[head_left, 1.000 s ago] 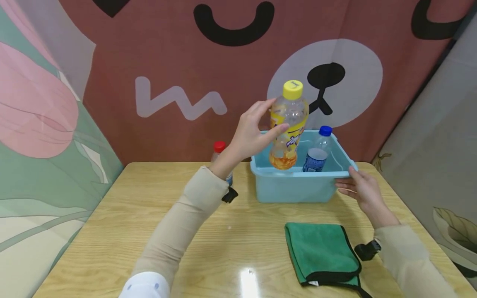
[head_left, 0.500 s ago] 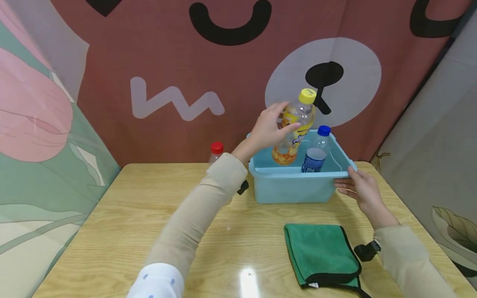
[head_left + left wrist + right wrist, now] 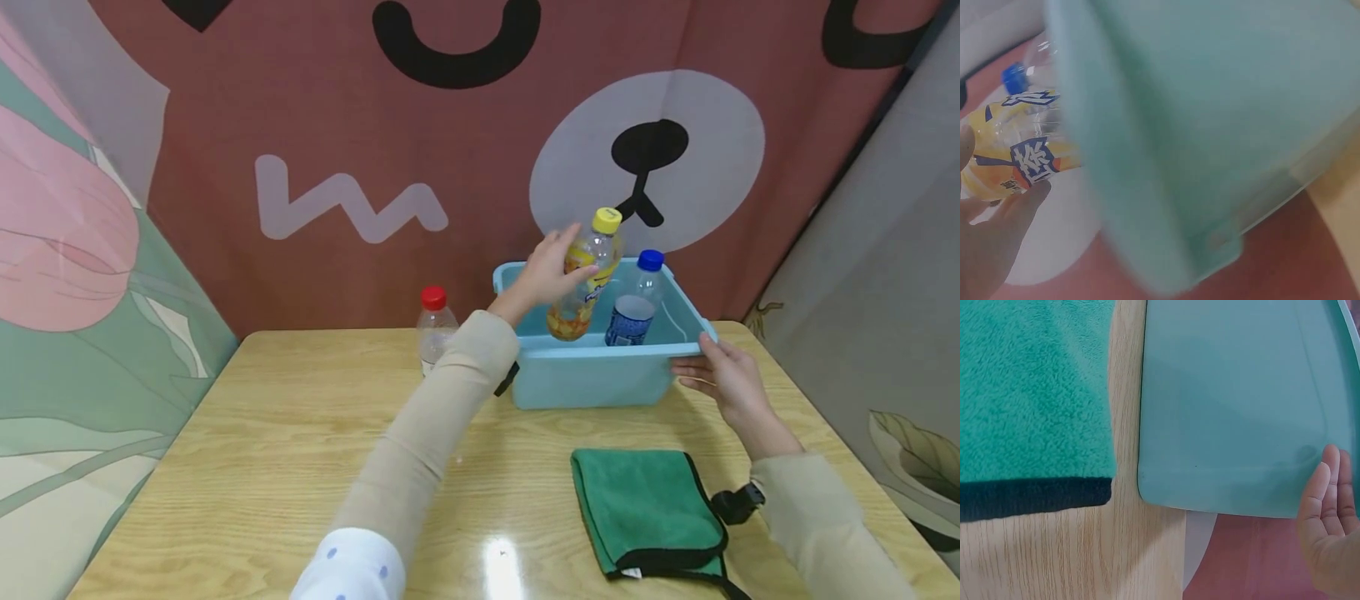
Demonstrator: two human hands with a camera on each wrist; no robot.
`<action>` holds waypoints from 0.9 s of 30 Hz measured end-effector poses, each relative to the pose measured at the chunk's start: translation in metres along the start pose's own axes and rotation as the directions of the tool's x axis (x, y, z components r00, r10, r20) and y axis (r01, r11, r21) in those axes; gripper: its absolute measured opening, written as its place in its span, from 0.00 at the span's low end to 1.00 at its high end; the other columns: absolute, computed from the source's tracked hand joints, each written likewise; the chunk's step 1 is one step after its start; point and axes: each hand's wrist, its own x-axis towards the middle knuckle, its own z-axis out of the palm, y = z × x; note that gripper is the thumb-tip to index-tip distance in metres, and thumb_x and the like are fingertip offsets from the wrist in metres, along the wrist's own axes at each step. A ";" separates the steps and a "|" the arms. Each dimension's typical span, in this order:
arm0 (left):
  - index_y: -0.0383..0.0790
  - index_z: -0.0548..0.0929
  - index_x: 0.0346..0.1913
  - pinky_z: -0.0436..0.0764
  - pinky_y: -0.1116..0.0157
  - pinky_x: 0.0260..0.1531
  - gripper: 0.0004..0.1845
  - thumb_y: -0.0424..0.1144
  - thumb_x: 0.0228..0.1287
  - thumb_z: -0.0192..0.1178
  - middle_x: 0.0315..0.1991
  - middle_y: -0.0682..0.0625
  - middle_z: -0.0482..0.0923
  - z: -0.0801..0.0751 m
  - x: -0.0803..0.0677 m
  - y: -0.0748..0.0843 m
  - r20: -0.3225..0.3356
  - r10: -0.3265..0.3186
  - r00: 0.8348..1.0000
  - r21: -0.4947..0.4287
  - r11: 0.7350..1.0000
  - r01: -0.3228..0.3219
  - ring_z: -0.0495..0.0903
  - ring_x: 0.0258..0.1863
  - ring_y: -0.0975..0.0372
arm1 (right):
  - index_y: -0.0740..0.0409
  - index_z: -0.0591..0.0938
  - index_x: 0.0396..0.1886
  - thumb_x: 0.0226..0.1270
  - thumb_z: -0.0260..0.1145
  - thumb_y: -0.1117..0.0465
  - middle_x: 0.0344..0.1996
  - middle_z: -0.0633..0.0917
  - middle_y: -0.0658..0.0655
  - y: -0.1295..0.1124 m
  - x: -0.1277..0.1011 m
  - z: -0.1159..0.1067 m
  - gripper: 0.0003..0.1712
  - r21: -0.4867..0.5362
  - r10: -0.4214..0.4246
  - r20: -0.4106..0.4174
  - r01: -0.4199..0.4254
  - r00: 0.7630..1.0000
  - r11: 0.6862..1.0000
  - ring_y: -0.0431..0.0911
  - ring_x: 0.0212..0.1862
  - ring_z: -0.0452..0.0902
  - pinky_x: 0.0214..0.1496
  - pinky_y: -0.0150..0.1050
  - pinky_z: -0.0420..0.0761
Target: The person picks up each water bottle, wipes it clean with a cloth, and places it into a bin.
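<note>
Head view: we find the left hand (image 3: pixel 546 273) partly closed about a yellow-capped plastic bottle (image 3: pixel 590 293), its thumb across the near side and fingers on the left and behind. Bottle tilted, cap leaning to the right, base within the opening of a light-blue tub (image 3: pixel 592 379); we cannot tell whether that base touches the tub floor. Orange tint low in the clear plastic. To its right, also inside the tub, we note a blue-capped bottle (image 3: pixel 636 304) with a blue label, near upright, lower end hidden by the front wall. Right hand (image 3: pixel 735 383) at the tub's near right corner: thumb over the rim, fingers fairly straight beneath it, so we record a pinch on the edge. Left of the tub, on the wood-grain table (image 3: pixel 337 375), stands a red-capped clear bottle (image 3: pixel 435 333), partly covered by the left beige sleeve (image 3: pixel 435 417). In front of the tub and apart from it lies a folded green cloth (image 3: pixel 648 508) with black edging. Behind everything we see a reddish-brown backdrop (image 3: pixel 360 108) bearing a printed animal face. Left wrist view: blurred tub wall fills much of the frame; past it, fingers against the bottle's yellow label (image 3: pixel 1010 147), which carries dark lettering. Right wrist view: we see the fingers upright beside the tub wall, a strip of table between tub and cloth.
</note>
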 end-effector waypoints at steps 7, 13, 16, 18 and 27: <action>0.40 0.53 0.69 0.74 0.63 0.52 0.37 0.49 0.63 0.55 0.60 0.44 0.64 0.020 0.002 -0.012 -0.005 -0.051 0.999 -0.018 0.999 0.051 0.68 0.56 0.58 | 0.76 0.45 0.67 0.68 0.49 0.47 0.24 0.84 0.47 -0.001 0.001 0.002 0.44 -0.004 0.002 -0.008 -0.002 1.000 1.000 0.39 0.29 0.82 0.32 0.34 0.82; 0.38 0.54 0.68 0.73 0.64 0.52 0.36 0.49 0.62 0.56 0.59 0.45 0.65 0.034 0.005 -0.020 0.003 -0.093 0.996 -0.007 0.996 0.093 0.68 0.56 0.58 | 0.76 0.46 0.67 0.68 0.50 0.48 0.24 0.84 0.48 -0.002 0.002 0.001 0.43 0.006 -0.011 -0.011 0.011 1.000 1.000 0.40 0.28 0.82 0.31 0.34 0.82; 0.38 0.53 0.68 0.73 0.65 0.52 0.37 0.49 0.62 0.55 0.59 0.45 0.65 0.041 0.006 -0.022 0.016 -0.108 0.994 -0.003 0.994 0.108 0.68 0.56 0.59 | 0.76 0.47 0.66 0.68 0.50 0.48 0.24 0.84 0.48 -0.002 0.002 0.002 0.43 0.006 -0.014 -0.015 0.014 1.000 1.000 0.40 0.28 0.82 0.32 0.34 0.82; 0.37 0.51 0.69 0.72 0.64 0.53 0.38 0.49 0.63 0.55 0.61 0.44 0.63 0.046 0.006 -0.023 0.025 -0.117 0.993 0.007 0.993 0.117 0.67 0.57 0.58 | 0.76 0.47 0.67 0.68 0.50 0.48 0.24 0.84 0.48 -0.003 0.001 0.002 0.43 0.003 -0.011 -0.016 0.011 1.000 1.000 0.40 0.28 0.82 0.31 0.33 0.82; 0.38 0.47 0.70 0.73 0.61 0.52 0.39 0.49 0.65 0.52 0.62 0.41 0.59 0.061 0.005 -0.026 0.067 -0.183 0.981 0.065 0.982 0.178 0.68 0.56 0.55 | 0.76 0.49 0.66 0.67 0.51 0.47 0.24 0.84 0.48 -0.002 -0.001 0.002 0.43 0.007 0.014 -0.020 -0.014 1.000 1.000 0.40 0.29 0.82 0.33 0.34 0.82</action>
